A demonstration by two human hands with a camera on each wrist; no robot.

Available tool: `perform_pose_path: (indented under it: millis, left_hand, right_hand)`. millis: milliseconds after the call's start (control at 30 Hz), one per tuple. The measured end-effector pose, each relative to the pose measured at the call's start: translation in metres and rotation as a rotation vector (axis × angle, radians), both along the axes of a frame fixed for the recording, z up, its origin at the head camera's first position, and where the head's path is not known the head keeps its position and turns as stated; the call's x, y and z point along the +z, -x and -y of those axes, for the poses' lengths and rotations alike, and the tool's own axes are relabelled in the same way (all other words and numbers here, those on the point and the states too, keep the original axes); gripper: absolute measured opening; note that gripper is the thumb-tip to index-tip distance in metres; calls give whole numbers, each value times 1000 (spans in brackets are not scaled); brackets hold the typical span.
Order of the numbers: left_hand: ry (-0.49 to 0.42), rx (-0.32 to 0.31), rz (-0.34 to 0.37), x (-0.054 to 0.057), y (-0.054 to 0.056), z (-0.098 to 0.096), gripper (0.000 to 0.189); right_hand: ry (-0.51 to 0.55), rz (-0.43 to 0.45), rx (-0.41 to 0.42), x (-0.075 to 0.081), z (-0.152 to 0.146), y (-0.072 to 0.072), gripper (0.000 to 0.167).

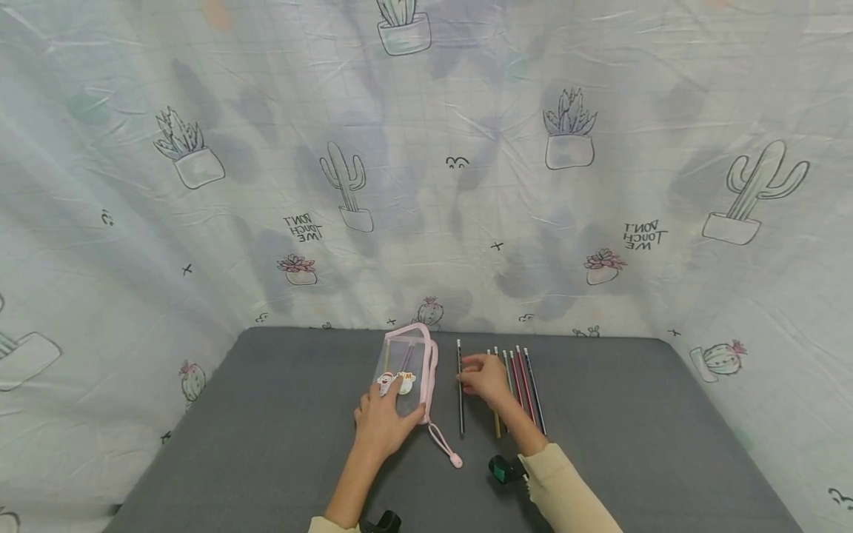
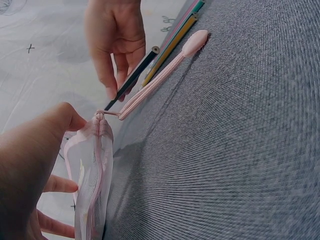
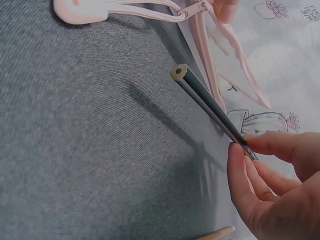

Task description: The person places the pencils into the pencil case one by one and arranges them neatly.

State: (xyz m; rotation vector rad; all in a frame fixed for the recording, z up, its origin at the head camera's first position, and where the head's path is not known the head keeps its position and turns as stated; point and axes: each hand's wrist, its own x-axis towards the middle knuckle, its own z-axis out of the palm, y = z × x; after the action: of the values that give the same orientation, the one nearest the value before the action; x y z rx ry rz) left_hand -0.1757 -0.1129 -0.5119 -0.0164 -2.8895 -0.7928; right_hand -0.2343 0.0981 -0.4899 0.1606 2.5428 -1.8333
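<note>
A clear pencil case (image 1: 412, 355) with pink trim and round stickers lies on the table, a yellowish and a purple pencil showing inside it. My left hand (image 1: 383, 429) rests on its near part with spread fingers, the thumb at the corner by the zipper. To the right of the case, my right hand (image 1: 488, 381) pinches a dark pencil (image 3: 210, 102) between thumb and fingertips. That pencil is raised off the cloth, its bare wooden end toward me. The zipper's pink cord pull (image 2: 195, 44) trails from the case onto the table.
Several pencils (image 1: 532, 377) in dark, red, green and yellow lie side by side under and beyond my right forearm. Grey cloth (image 1: 266, 444) covers the table. Behind it hangs a white curtain (image 1: 460, 207) printed with cacti. Both wrists wear dark straps or cameras (image 1: 506, 469).
</note>
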Motion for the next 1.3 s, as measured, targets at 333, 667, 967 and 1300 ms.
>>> perform_pose_path:
  millis: [333,667,967,1300]
  left_hand:
    - [1,7,25,1,2,0,76]
    - [2,5,19,0,2,0,76]
    - [1,11,25,2,1,-1,75]
    - [23,22,53,2,3,-2,77]
  right_hand:
    - [36,-21,17,0,9,10,35]
    - [63,-14,30,6,20,15,33]
    - [98,29,-3,10,30,20,35]
    - [146,26,-53,7,40,25,36]
